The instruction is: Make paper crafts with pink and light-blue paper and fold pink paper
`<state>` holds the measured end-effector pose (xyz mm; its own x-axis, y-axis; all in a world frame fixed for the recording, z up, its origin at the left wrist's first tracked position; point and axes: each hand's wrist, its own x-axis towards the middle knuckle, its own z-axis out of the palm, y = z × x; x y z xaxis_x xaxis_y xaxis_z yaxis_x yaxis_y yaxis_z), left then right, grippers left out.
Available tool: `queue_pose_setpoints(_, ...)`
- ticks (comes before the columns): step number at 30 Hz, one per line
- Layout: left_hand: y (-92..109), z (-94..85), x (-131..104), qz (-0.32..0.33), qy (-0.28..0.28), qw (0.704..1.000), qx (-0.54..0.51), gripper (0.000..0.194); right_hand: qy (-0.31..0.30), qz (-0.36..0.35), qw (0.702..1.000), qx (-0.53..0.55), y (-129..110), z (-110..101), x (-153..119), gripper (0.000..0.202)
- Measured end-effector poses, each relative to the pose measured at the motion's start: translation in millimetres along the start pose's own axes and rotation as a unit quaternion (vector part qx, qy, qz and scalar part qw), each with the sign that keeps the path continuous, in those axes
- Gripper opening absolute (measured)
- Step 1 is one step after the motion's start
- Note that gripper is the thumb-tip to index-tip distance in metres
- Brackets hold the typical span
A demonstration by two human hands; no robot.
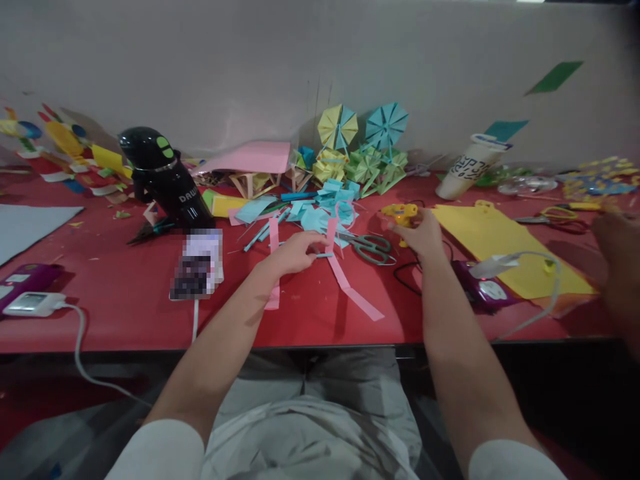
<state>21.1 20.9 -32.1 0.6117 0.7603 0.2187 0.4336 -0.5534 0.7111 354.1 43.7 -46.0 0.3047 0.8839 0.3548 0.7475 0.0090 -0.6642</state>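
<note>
My left hand point(304, 250) is closed in a pinch over the middle of the table, on a thin light-blue paper stick point(325, 255) that crosses a pink paper strip point(350, 293). Part of the stick is hidden by my fingers. Another pink strip point(273, 233) runs partly under my left wrist. At the right, my right hand point(424, 232) has its fingers around a small yellow glue gun point(399, 213); its dark cord loops beside my wrist. Between my hands lie grey-green scissors point(373, 249), beside a heap of light-blue paper pieces point(320, 217).
Folded paper wheels point(337, 127) stand against the wall. A black bottle point(167, 177), a phone point(197, 267) and a white power bank point(35, 304) are on the left. Yellow paper sheets point(490, 233), a paper cup point(470, 167) and another person's hand point(617, 253) are on the right.
</note>
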Motion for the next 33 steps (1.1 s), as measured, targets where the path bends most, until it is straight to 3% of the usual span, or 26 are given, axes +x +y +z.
queue_pose_setpoints(2,2,-0.8,-1,-0.005,-0.001,1.0,0.005,0.047,0.13,0.019,0.991,0.015,-15,-7,-5,0.073)
queue_pose_setpoints(3,3,-1.1,-1,-0.005,-0.002,1.0,0.007,0.047,0.182,0.005,0.983,0.026,-25,-10,-9,0.066)
queue_pose_setpoints(5,4,-1.7,-1,0.0,-0.004,1.0,0.01,0.047,0.189,-0.023,0.979,0.078,-44,-15,-17,0.048)
queue_pose_setpoints(7,3,-1.9,-1,0.007,-0.006,1.0,0.01,0.046,0.1,-0.046,0.984,0.141,-62,-14,-27,0.036)
queue_pose_setpoints(9,3,-1.8,-1,0.012,-0.005,1.0,0.011,0.045,-0.088,-0.083,0.976,0.182,-79,-5,-37,0.034)
queue_pose_setpoints(11,4,-1.8,0,0.012,-0.006,1.0,0.011,0.043,-0.218,-0.135,0.95,0.176,-92,8,-45,0.035)
queue_pose_setpoints(14,5,-1.6,0,0.008,-0.001,1.0,0.012,0.041,-0.294,-0.179,0.924,0.166,-103,27,-52,0.033)
queue_pose_setpoints(17,4,-1.2,1,0.01,0.001,1.0,0.019,0.041,-0.327,-0.186,0.913,0.158,-105,39,-54,0.031)
queue_pose_setpoints(21,0,-0.1,1,0.018,0.003,1.0,0.024,0.042,-0.325,-0.185,0.916,0.143,-102,45,-53,0.026)
queue_pose_setpoints(33,5,-1.3,0,-0.008,0.013,1.0,-0.023,0.034,-0.303,-0.175,0.93,0.112,-103,41,-54,0.03)
